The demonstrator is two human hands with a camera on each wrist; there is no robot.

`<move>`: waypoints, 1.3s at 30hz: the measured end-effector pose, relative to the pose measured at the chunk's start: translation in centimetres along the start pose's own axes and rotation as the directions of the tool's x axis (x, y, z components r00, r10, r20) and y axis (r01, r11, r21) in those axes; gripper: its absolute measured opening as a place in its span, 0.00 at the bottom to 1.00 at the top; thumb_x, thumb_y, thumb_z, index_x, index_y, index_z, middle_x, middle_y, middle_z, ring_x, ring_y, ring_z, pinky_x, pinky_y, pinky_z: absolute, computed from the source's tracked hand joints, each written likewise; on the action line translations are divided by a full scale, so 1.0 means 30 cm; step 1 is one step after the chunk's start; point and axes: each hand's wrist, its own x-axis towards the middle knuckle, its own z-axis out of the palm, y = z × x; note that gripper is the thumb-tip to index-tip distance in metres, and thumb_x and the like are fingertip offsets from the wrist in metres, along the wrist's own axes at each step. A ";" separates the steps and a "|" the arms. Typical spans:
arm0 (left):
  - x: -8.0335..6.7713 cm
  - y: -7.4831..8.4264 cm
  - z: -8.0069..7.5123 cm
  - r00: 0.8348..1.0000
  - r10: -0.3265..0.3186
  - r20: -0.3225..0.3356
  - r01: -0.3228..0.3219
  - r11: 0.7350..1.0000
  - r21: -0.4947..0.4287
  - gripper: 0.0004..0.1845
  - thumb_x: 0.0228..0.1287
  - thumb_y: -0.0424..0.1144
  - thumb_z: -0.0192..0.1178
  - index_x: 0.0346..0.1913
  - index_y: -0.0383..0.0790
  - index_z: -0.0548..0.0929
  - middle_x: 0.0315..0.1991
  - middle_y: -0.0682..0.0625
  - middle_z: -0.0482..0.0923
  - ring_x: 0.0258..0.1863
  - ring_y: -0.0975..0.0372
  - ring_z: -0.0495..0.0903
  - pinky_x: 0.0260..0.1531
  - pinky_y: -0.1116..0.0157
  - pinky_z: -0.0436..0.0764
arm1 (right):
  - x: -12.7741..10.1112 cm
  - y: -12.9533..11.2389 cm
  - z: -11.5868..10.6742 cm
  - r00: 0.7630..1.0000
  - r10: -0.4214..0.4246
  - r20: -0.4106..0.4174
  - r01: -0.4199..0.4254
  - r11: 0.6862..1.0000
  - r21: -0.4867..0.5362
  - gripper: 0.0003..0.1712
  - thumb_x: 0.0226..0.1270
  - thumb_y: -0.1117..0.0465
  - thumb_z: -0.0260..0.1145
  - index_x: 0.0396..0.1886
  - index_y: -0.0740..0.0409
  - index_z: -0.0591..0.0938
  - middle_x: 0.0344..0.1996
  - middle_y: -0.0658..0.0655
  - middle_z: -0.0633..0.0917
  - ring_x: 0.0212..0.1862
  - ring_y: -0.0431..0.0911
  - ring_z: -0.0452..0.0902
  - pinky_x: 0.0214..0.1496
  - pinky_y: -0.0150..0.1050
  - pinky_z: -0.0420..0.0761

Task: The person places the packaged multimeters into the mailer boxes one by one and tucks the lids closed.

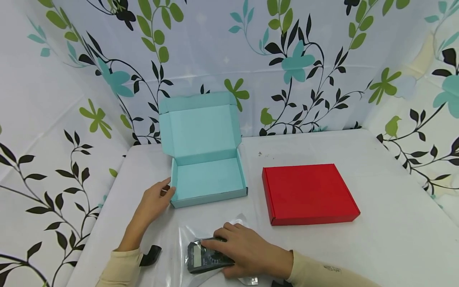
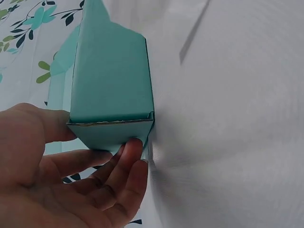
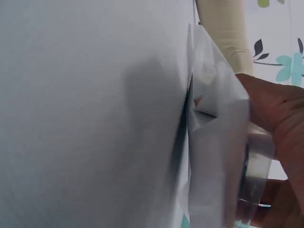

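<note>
A light teal cardboard box [image 1: 211,175] stands on the table with its lid raised at the back. At its left front corner is my left hand [image 1: 155,202]; in the left wrist view the thumb and fingers [image 2: 135,149] hold the box's corner [image 2: 111,135]. Nearer to me, my right hand [image 1: 247,249] grips a black digital multimeter [image 1: 204,258] with a grey display and a dial. Clear plastic wrapping [image 1: 183,235] lies around the multimeter. The right wrist view shows crinkled translucent plastic [image 3: 211,156] beside the hand, hiding most of the meter.
To the right lies a closed red box [image 1: 312,195] on the white-covered table [image 1: 394,223]. A patterned curtain [image 1: 215,52] with leaves and flowers hangs behind and at both sides. Close to my left sleeve is a small black object [image 1: 151,255].
</note>
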 end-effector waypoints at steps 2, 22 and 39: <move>-0.004 -0.001 0.001 1.000 0.010 -0.010 -0.010 1.000 0.006 0.29 0.80 0.40 0.54 0.73 0.23 0.68 0.55 0.32 0.81 0.52 0.43 0.81 0.43 0.50 0.83 | -0.006 -0.006 -0.007 1.000 -0.012 -0.022 0.012 1.000 0.027 0.43 0.62 0.48 0.75 0.77 0.40 0.71 0.58 0.48 0.80 0.54 0.38 0.72 0.50 0.27 0.73; -0.151 0.032 0.008 0.997 0.063 -0.036 -0.063 0.998 0.014 0.24 0.76 0.33 0.58 0.69 0.23 0.75 0.50 0.34 0.83 0.45 0.46 0.86 0.37 0.53 0.87 | -0.038 -0.016 -0.191 0.959 0.002 -0.283 0.015 0.998 0.057 0.45 0.51 0.53 0.80 0.72 0.40 0.77 0.57 0.47 0.82 0.52 0.40 0.73 0.48 0.30 0.76; -0.247 0.084 0.020 0.999 0.020 0.034 -0.022 0.998 0.052 0.18 0.69 0.31 0.62 0.58 0.24 0.82 0.38 0.46 0.86 0.36 0.58 0.84 0.28 0.62 0.83 | -0.003 0.030 -0.203 0.963 0.084 -0.255 -0.061 0.993 0.097 0.41 0.53 0.54 0.79 0.71 0.44 0.79 0.57 0.48 0.82 0.52 0.42 0.73 0.48 0.33 0.78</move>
